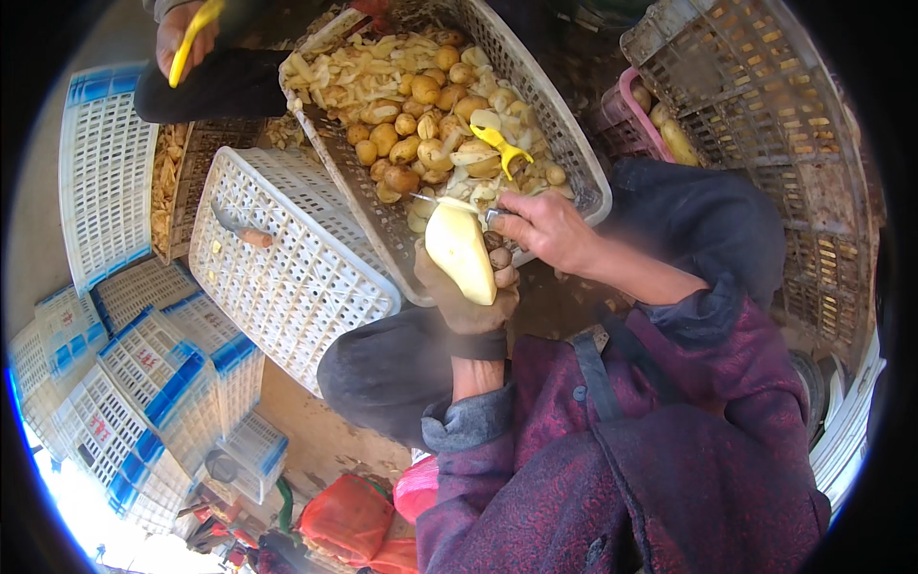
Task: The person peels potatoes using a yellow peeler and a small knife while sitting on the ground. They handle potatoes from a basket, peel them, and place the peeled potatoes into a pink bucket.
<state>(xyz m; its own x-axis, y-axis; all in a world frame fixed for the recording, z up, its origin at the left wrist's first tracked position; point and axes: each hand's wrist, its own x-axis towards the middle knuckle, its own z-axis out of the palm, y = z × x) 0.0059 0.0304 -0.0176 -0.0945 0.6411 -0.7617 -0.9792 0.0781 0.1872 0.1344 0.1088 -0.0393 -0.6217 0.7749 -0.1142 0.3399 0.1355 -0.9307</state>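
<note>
My left hand, in a dirty brownish glove, grips a large peeled potato upright at the near edge of a plastic crate. My bare right hand holds a knife by its handle, with the thin blade at the potato's top end. A pale slice or peeling lies along the blade. Beyond my hands, the crate holds many small unpeeled potatoes and a heap of pale peelings. A yellow peeler rests on them.
An upturned white crate on the left bears a hooked knife with a wooden handle. Another person's hand holds a yellow tool. Blue-and-white crates are stacked at lower left. A pink basket and a tall dirty crate stand right.
</note>
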